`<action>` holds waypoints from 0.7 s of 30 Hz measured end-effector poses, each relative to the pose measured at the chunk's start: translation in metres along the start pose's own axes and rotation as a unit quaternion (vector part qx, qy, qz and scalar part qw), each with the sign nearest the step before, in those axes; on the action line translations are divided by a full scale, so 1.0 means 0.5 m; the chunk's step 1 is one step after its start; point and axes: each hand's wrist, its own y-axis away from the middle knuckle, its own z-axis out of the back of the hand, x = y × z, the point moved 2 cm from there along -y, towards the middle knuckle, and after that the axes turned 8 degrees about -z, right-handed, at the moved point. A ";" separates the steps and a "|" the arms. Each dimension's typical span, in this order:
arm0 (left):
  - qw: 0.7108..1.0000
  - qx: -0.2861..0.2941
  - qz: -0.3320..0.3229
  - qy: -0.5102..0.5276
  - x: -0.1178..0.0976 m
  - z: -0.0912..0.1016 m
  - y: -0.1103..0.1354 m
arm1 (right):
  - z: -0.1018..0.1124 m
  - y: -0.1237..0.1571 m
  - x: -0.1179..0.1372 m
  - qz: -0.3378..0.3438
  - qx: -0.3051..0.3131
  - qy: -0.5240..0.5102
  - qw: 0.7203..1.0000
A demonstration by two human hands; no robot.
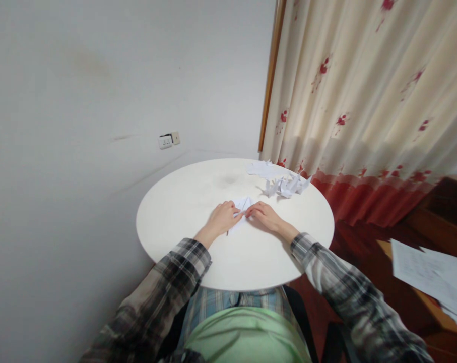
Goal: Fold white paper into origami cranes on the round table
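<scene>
A small folded sheet of white paper (245,202) lies flat near the middle of the round white table (183,201). My left hand (225,217) rests on its left side, fingers closed on the paper's inner fold. From the right, my right hand (264,214) pinches the same sheet, its fingertips almost meeting the left ones. Parts of the paper are hidden under both hands. Something thin and dark, too small to name, shows by the left hand's lower edge. Farther back on the right stand several folded white paper pieces (286,186).
Flat white paper sheets (264,169) lie at the table's back edge. A patterned curtain (349,101) hangs behind on the right, and a wall with a socket (165,141) is at the left. Written papers (432,272) lie on wooden furniture at the right.
</scene>
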 end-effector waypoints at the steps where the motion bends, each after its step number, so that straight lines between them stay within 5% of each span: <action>1: 1.000 0.002 -0.011 0.009 0.003 -0.003 0.000 | 0.002 0.002 0.004 0.002 0.003 -0.007 1.000; 6: 0.995 0.016 -0.064 0.069 0.010 -0.012 -0.003 | 0.004 0.007 0.005 0.006 0.004 -0.031 0.999; 11: 0.990 0.026 -0.094 0.104 0.007 -0.009 -0.009 | -0.005 0.006 -0.016 -0.027 -0.060 -0.045 0.997; 21: 0.993 0.014 -0.073 0.087 0.003 -0.011 -0.007 | -0.022 0.001 -0.041 -0.016 0.005 -0.083 0.996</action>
